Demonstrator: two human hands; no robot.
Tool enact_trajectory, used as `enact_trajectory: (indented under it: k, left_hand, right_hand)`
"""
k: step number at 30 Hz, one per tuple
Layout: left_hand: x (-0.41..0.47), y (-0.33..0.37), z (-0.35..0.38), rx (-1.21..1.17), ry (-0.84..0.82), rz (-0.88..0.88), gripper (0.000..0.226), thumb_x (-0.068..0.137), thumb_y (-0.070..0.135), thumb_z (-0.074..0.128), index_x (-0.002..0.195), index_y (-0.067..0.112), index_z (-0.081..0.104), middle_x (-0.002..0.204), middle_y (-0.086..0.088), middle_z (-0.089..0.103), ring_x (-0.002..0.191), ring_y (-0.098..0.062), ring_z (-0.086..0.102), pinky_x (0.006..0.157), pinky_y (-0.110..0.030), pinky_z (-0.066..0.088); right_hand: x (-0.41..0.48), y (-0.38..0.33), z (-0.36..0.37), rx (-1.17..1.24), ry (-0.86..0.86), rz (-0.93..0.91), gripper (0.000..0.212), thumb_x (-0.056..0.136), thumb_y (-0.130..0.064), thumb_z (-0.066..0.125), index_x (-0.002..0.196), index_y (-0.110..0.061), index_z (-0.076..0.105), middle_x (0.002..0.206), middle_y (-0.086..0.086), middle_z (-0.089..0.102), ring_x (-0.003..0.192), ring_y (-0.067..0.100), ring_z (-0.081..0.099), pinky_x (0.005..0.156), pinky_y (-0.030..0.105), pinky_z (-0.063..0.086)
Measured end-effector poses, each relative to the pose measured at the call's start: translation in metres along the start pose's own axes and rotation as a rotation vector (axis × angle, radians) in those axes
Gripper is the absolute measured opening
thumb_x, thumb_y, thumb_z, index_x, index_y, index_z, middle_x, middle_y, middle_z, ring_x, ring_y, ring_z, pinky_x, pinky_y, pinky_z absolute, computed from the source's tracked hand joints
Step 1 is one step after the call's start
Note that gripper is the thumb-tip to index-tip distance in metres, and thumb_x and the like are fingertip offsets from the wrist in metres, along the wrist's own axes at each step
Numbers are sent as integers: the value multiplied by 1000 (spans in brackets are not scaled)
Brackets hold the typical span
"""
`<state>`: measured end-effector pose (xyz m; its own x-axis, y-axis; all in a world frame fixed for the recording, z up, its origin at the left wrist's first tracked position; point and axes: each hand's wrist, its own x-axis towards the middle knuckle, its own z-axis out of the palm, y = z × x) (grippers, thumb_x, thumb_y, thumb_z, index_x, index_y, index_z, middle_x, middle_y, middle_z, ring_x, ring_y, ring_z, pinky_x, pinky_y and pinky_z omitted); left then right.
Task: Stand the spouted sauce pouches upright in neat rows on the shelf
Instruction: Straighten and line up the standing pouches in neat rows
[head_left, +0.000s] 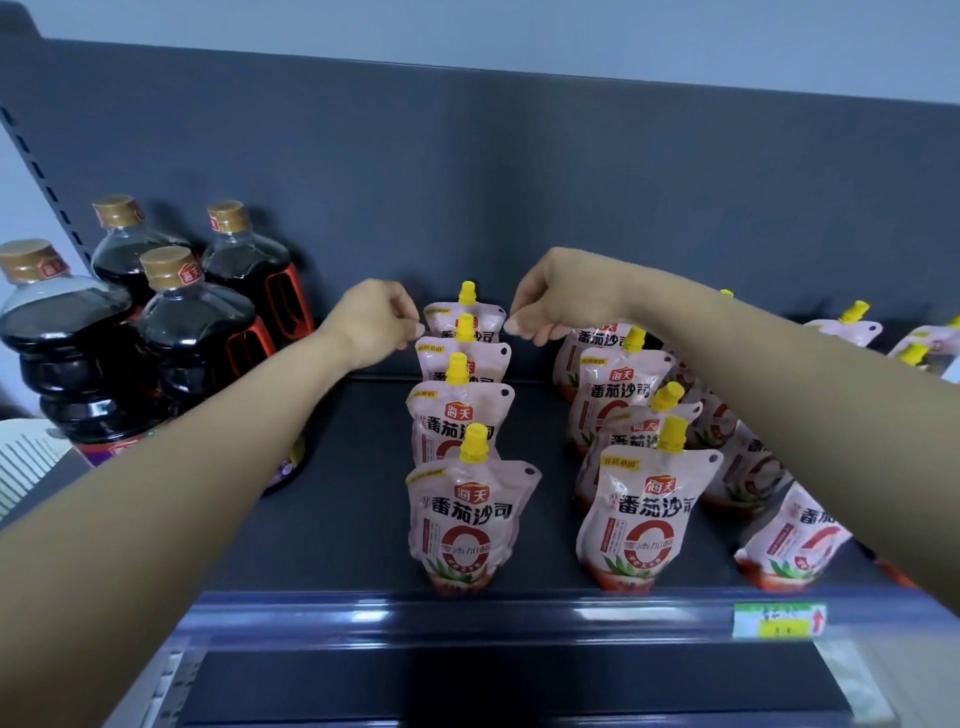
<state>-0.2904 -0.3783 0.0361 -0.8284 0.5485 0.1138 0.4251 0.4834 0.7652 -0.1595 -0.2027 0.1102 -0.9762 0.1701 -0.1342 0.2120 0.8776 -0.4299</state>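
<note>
Head view: left hand (375, 318) and right hand (551, 302) pinch rear pouch (491, 318) by its top corners (apparently seating it upright); next move likely calls for release without tipping.

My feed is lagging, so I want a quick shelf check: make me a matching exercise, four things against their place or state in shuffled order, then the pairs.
Things
1. rearmost pink spouted sauce pouch with yellow cap, left row
2. front pink pouch, left row
3. dark plastic sauce bottles with gold caps
4. pink pouch at front right

Places and states
A. tilted, not upright
B. upright at the front edge of the shelf, untouched
C. pinched at its top corners by left hand and right hand
D. grouped at the shelf's left end

Pairs: 1-C, 2-B, 3-D, 4-A
</note>
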Motion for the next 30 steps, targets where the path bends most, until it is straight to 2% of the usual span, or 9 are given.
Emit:
enact_trajectory:
  k: [3,6,9,12,17,19,21,25,30]
  left_hand:
    - [-22,11,-12,-93,-99,-20,17,86,16,65,72,12,57,70,-6,61,63,-16,60,63,-23,54]
    - [-47,18,-17,-141,-173,-11,18,83,22,67,73,10,59,70,-6,63,63,-14,62,58,-16,54]
    - [-74,23,-23,-164,-442,-9,17,75,28,71,84,14,68,80,-3,71,73,-13,68,70,-21,57]
    - [-97,25,-13,-26,-681,-8,23,72,28,75,94,22,72,91,8,72,83,-5,66,78,-22,53]
    - [-110,23,10,75,-662,-13,22,83,13,67,102,2,70,93,-5,70,79,-9,64,82,-31,57]
    - [-110,24,12,78,-648,-17,22,84,11,66,100,-3,70,95,-13,70,82,-17,66,84,-37,57]
    - [-110,24,12,93,-652,-9,21,85,10,65,100,-4,70,98,-16,71,83,-19,67,84,-38,57]
    - [-109,25,11,120,-674,-9,20,86,9,64,100,-3,70,90,-7,71,77,-12,67,82,-36,58]
    - [-103,47,-3,163,-680,75,20,82,25,69,98,14,73,89,0,72,80,-10,64,81,-28,57]
  right_hand:
    - [-3,-10,14,-15,-175,0,23,88,-18,64,108,-9,70,94,4,72,81,13,67,75,21,55]
    - [1,-14,33,-118,-228,2,30,86,-21,67,114,-10,67,108,9,70,94,20,67,81,28,56]
    - [6,-13,51,-173,-243,10,34,84,-27,69,110,-7,66,107,12,68,101,28,66,86,36,57]
    - [6,-13,62,-192,-249,3,22,85,-22,66,89,0,62,87,10,59,94,31,68,85,38,56]
    - [3,-18,65,-222,-239,0,25,88,-17,63,67,-11,52,80,9,58,82,24,67,83,35,55]
    - [4,-18,65,-213,-243,4,17,89,-15,61,80,-1,61,88,18,63,89,28,69,87,37,55]
    - [3,-18,65,-191,-241,16,25,90,-14,61,100,8,63,104,22,67,95,29,69,89,39,56]
    - [1,-18,65,-161,-249,21,25,91,-14,60,107,4,64,106,18,66,98,27,68,89,35,56]
    - [-23,-13,26,8,-122,47,25,89,-7,60,114,-5,65,95,10,68,72,9,65,74,20,56]
